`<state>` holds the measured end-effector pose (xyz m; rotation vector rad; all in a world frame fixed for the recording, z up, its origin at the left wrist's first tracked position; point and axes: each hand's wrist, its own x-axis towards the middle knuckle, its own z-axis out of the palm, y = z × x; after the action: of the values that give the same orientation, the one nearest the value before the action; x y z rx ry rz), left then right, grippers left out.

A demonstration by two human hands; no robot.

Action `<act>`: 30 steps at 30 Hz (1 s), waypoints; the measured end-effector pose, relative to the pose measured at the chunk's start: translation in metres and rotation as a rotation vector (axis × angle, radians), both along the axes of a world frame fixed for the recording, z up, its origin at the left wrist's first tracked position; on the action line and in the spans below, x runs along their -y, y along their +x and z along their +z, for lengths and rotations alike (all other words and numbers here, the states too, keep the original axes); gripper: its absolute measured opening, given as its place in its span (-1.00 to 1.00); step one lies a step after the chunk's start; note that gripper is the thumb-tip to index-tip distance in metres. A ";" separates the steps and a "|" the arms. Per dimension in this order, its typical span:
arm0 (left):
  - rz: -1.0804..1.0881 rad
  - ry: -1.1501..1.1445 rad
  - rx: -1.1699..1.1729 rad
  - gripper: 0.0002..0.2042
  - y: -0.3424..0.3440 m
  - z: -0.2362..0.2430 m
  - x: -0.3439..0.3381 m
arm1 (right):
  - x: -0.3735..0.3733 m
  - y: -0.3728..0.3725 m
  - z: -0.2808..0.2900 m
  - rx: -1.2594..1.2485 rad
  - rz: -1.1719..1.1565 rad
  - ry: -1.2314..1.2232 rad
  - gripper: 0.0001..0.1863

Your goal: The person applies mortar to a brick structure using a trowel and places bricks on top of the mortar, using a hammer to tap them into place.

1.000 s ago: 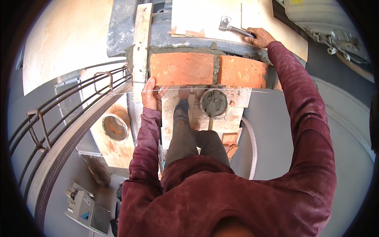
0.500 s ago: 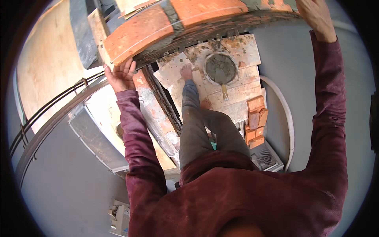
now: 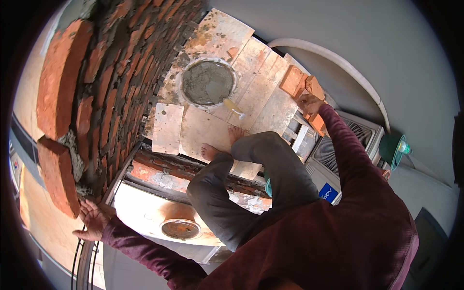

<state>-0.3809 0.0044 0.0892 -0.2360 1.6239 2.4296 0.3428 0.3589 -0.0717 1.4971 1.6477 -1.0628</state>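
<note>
My left hand (image 3: 94,221) is open at the near end of an orange brick (image 3: 57,176) on top of the brick wall (image 3: 104,106). Its fingers are spread, and the fingertips touch or nearly touch the brick's end. Off to the right, my right hand (image 3: 311,103) reaches down to a small stack of bricks (image 3: 293,81), its fingers bent over a brick there; the fingertips are partly hidden. Between my hands stands a round tub of grey mortar (image 3: 207,82). A trowel with a yellowish handle (image 3: 233,107) rests in it, its blade in the mortar.
My bare feet (image 3: 210,152) are on mortar-spotted boards (image 3: 261,79) beside the wall. An air-conditioner unit (image 3: 333,154) stands at the right, below a curved pale pipe (image 3: 338,60). A green container (image 3: 390,150) is beyond it. Dark cables (image 3: 87,261) run at the lower left.
My right hand has come down from the wall's far end to the brick stack. My view and body have turned right. My left hand stays by the brick's end.
</note>
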 end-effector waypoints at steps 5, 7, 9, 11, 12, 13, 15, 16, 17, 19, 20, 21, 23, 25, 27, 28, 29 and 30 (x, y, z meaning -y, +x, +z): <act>0.108 -0.090 -0.104 -0.17 0.004 0.002 0.004 | 0.048 -0.014 -0.129 0.156 -0.085 0.068 -0.64; 0.118 -0.114 -0.161 -0.18 0.009 0.008 -0.001 | 0.062 0.001 -0.197 0.194 0.075 0.152 -0.60; 0.076 -0.118 -0.151 -0.19 0.005 -0.015 -0.008 | 0.076 0.027 -0.235 0.264 -0.039 0.208 -0.62; 0.032 -0.121 -0.160 -0.20 0.002 -0.031 -0.019 | 0.085 0.052 -0.275 0.284 -0.280 0.315 -0.66; 0.005 -0.122 -0.154 -0.21 0.001 -0.043 -0.028 | 0.088 0.065 -0.292 0.289 -0.357 0.373 -0.65; -0.024 -0.120 -0.163 -0.22 0.002 -0.054 -0.037 | 0.093 0.067 -0.304 0.272 -0.463 0.399 -0.65; -0.080 -0.098 -0.192 -0.23 0.004 -0.064 -0.047 | 0.093 0.049 -0.316 0.212 -0.681 0.466 -0.63; -0.101 -0.103 -0.205 -0.23 0.006 -0.070 -0.053 | 0.089 0.028 -0.320 0.195 -0.767 0.443 -0.60; -0.127 -0.109 -0.207 -0.24 0.008 -0.079 -0.060 | 0.086 0.009 -0.321 0.184 -0.857 0.427 -0.56; -0.185 -0.088 -0.208 -0.25 0.010 -0.094 -0.078 | 0.092 -0.011 -0.327 0.126 -0.841 0.437 -0.51; -0.213 -0.073 -0.209 -0.26 0.013 -0.101 -0.088 | 0.097 -0.018 -0.329 0.065 -0.865 0.467 -0.52; -0.243 -0.069 -0.211 -0.26 0.016 -0.107 -0.097 | 0.104 -0.023 -0.332 0.009 -0.886 0.491 -0.52; -0.309 -0.078 -0.212 -0.27 0.022 -0.117 -0.115 | 0.125 -0.031 -0.342 -0.019 -0.920 0.494 -0.52; -0.358 -0.092 -0.220 -0.29 0.026 -0.121 -0.125 | 0.155 -0.040 -0.338 -0.110 -0.939 0.442 -0.54; -0.398 -0.114 -0.217 -0.30 0.027 -0.126 -0.133 | 0.192 -0.043 -0.336 -0.162 -0.972 0.369 -0.54; -0.423 -0.109 -0.203 -0.30 0.027 -0.132 -0.140 | 0.229 -0.033 -0.364 -0.139 -0.855 0.620 -0.63; -0.429 -0.108 -0.205 -0.31 0.026 -0.134 -0.141 | 0.251 -0.036 -0.368 -0.156 -0.902 0.630 -0.65; -0.432 -0.099 -0.205 -0.31 0.023 -0.133 -0.140 | 0.267 -0.035 -0.366 -0.175 -0.941 0.641 -0.66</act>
<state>-0.3574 0.1447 -0.0437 0.3277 1.6681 2.1003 0.3078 0.0916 -0.4379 2.8376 1.4547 -1.1809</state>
